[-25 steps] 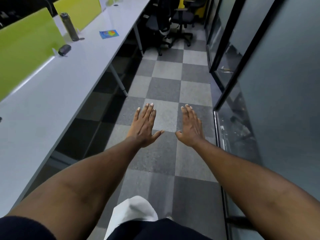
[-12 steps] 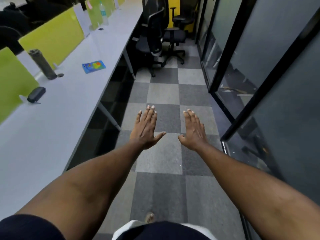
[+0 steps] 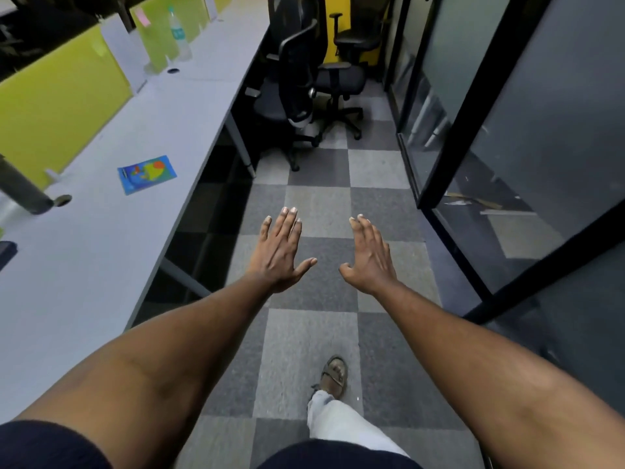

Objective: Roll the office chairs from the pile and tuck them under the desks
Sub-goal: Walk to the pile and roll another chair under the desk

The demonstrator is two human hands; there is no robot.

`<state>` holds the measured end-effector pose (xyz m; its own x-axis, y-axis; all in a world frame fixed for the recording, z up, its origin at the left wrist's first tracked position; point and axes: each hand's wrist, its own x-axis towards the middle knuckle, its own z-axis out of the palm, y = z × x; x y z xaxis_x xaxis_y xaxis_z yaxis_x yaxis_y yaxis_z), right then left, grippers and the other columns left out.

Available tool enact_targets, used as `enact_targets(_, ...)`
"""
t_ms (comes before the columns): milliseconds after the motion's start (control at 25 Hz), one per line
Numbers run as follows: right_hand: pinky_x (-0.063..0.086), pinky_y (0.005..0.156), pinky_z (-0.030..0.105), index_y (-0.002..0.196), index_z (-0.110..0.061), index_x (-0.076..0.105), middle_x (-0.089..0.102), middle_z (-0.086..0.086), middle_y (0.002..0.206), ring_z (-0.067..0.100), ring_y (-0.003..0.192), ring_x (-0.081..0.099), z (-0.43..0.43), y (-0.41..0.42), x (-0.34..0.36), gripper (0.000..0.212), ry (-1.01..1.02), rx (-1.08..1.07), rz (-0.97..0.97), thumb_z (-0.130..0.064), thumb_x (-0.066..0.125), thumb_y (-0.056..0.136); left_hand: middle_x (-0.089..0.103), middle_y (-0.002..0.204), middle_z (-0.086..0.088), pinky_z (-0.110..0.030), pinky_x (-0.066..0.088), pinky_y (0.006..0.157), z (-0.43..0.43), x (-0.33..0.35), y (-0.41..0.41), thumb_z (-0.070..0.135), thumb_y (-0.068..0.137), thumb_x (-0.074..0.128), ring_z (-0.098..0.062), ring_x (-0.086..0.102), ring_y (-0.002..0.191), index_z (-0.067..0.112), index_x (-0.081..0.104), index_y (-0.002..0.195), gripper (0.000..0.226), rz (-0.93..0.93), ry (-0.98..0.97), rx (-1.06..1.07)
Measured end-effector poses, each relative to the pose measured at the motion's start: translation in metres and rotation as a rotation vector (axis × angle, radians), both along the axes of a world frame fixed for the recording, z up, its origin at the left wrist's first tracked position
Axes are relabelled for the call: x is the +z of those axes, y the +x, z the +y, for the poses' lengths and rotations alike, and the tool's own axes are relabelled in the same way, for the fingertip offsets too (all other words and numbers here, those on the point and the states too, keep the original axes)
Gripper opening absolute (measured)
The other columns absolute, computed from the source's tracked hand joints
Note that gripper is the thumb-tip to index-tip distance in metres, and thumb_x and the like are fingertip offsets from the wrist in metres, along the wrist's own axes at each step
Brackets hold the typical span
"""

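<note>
Long white desk [image 3: 101, 231] running from 7 o'clock up to 11 o'clock, green dividers [image 3: 57, 110] along its far edge. Glass partition [image 3: 527, 137] with black frames filling the side from 1 to 4 o'clock. Checked grey carpet [image 3: 314, 336] forming a narrow aisle between desk and glass, bare from the foot up to the chairs. Black chairs [image 3: 304, 82] clustered at 12 o'clock, at the aisle's far end, blocking it there; nearest one just beside the desk's corner, its wheeled base on the carpet, not tucked under. Two bare arms stretched forward over the aisle. Left hand [image 3: 280, 255] at centre, flat, fingers together, thumb out, empty. Right hand [image 3: 370, 258] just beside it toward 1 o'clock, fingers spread and slightly curled, empty. Both well short of the chairs. Sandalled foot [image 3: 333, 375] at 6 o'clock on a light tile. Blue booklet [image 3: 147, 174] flat on the desk at 10 o'clock. Clear bottle [image 3: 179, 38] upright at 11 o'clock. Dark flask [image 3: 23, 191] at 9 o'clock, partly cut off by the frame edge.
</note>
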<state>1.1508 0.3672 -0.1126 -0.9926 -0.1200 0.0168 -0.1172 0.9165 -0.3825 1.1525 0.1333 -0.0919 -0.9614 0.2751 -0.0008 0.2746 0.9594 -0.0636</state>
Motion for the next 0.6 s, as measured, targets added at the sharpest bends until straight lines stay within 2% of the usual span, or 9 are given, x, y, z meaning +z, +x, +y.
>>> enact_targets(280,0.023,0.124,0.049,0.165,-0.021,0.01,0.005,0.003,0.173,0.026,0.158,0.009,0.025,-0.232,0.022,0.106,0.004,0.04,0.001,-0.037,0.076,0.084,-0.024,0.172,-0.012,-0.049,-0.014,0.129,0.033,0.012,-0.206,0.077,0.101,0.011,-0.025,-0.028,0.157,0.009,-0.01,0.165,0.096,0.001,0.017,0.087)
enact_targets(600,0.025,0.122,0.052,0.165,-0.023,0.012,0.004,0.002,0.173,0.026,0.158,0.009,0.036,-0.445,0.02,0.105,-0.006,0.071,0.028,-0.034,0.075,0.082,-0.024,0.172,-0.012,-0.051,-0.011,0.129,0.044,-0.007,-0.42,0.077,0.099,0.008,-0.024,-0.029,0.157,0.009,-0.011,0.164,0.096,0.014,0.019,0.07)
